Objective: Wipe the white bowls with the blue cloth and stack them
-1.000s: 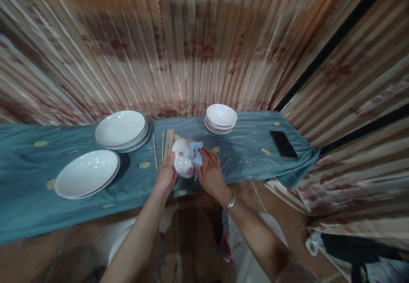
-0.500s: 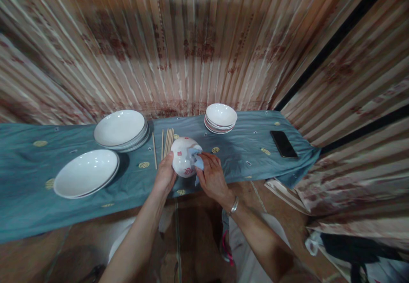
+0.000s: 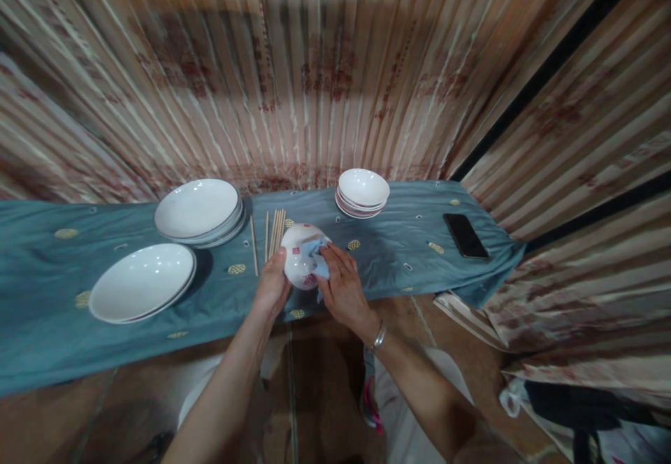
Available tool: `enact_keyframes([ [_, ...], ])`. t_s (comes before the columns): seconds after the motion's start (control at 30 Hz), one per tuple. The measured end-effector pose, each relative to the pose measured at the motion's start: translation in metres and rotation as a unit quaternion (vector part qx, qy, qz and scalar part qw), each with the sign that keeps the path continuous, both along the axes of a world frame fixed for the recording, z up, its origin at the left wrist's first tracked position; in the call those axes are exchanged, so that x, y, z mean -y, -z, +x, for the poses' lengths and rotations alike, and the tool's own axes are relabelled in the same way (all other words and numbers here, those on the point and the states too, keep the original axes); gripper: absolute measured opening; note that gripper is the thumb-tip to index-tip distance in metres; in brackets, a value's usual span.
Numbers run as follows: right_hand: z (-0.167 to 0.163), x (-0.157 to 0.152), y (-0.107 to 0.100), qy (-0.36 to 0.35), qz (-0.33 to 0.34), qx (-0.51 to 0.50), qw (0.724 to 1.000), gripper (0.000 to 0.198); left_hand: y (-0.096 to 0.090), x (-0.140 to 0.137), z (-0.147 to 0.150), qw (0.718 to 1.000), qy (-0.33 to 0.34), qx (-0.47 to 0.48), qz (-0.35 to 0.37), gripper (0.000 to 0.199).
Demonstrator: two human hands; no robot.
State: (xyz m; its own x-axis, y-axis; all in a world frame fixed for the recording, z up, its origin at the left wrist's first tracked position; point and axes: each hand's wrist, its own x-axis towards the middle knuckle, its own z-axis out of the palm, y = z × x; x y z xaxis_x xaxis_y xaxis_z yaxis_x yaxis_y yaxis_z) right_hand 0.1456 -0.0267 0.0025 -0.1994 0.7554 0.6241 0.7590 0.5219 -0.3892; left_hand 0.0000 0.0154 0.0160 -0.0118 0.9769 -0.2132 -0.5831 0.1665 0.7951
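Note:
A white bowl (image 3: 296, 260) with red marks is held bottom up over the front of the table. My left hand (image 3: 272, 284) grips its left side, thumb on the outer wall. In my right hand (image 3: 342, 284) is a light blue cloth (image 3: 311, 249), pressed against the bowl's outside by the fingers. Part of the cloth hangs below that hand. Just behind the bowl lie several wooden chopsticks (image 3: 276, 230), with a lone chopstick (image 3: 254, 244) to their left.
Stacked plates (image 3: 196, 209) stand at the back left, with shallow dishes (image 3: 141, 284) in front of them. A stack of small bowls (image 3: 363, 188) is at the back. A black phone (image 3: 465, 235) lies right on the blue tablecloth (image 3: 388, 261). Curtains (image 3: 335, 100) hang behind.
My right hand has slid slightly left and up with the cloth, which now covers more of the bowl's middle. My left hand keeps its grip on the bowl.

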Motion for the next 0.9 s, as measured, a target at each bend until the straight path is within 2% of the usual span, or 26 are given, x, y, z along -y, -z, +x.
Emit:
enact_keyframes([
  [0.13,0.004,-0.005,-0.001,0.006,-0.029,-0.043,0.999,0.045,-0.001,0.000,0.001,1.000,-0.015,-0.001,-0.003,0.058],
  [0.23,0.011,-0.010,-0.003,0.018,-0.103,-0.171,0.980,0.040,-0.002,0.000,0.002,1.000,-0.022,-0.003,-0.012,0.059],
  [0.3,0.017,-0.018,-0.002,0.042,-0.179,-0.309,0.933,0.039,-0.004,0.000,0.001,1.000,-0.014,-0.004,-0.015,0.059],
  [0.37,0.022,-0.028,0.001,0.060,-0.239,-0.458,0.854,0.041,-0.005,0.001,0.001,1.000,-0.009,-0.003,-0.016,0.058],
  [0.43,0.026,-0.038,0.004,0.060,-0.261,-0.576,0.772,0.041,-0.006,0.001,0.001,1.000,-0.012,-0.001,-0.016,0.057],
  [0.47,0.028,-0.041,0.005,0.057,-0.264,-0.613,0.743,0.040,-0.006,0.001,0.002,1.000,-0.014,-0.001,-0.016,0.057],
  [0.5,0.030,-0.043,0.005,0.055,-0.261,-0.634,0.726,0.040,-0.006,0.001,0.002,1.000,-0.016,-0.001,-0.017,0.056],
  [0.53,0.031,-0.043,0.003,0.054,-0.256,-0.636,0.726,0.040,-0.006,0.000,0.003,1.000,-0.018,-0.002,-0.017,0.056],
  [0.57,0.032,-0.042,0.001,0.058,-0.247,-0.619,0.743,0.040,-0.005,0.000,0.004,1.000,-0.019,-0.003,-0.018,0.055],
  [0.6,0.031,-0.039,-0.001,0.065,-0.232,-0.583,0.776,0.041,-0.005,0.001,0.005,1.000,-0.022,-0.005,-0.019,0.055],
  [0.67,0.027,-0.029,-0.008,0.070,-0.188,-0.459,0.865,0.043,-0.004,0.001,0.007,1.000,-0.023,-0.013,-0.016,0.053],
  [0.73,0.019,-0.019,-0.016,0.031,-0.132,-0.290,0.947,0.045,-0.002,0.002,0.009,0.999,-0.011,-0.032,0.001,0.050],
  [0.77,0.014,-0.015,-0.018,-0.002,-0.101,-0.199,0.975,0.046,-0.002,0.003,0.009,0.999,-0.004,-0.043,0.011,0.047],
  [0.83,0.004,-0.009,-0.023,-0.049,-0.066,-0.036,0.996,0.051,0.000,0.005,0.009,0.997,0.003,-0.067,0.028,0.037],
  [0.9,-0.002,-0.010,-0.025,-0.044,-0.049,0.048,0.997,0.055,0.000,0.008,0.010,0.995,0.008,-0.090,0.037,0.024],
])
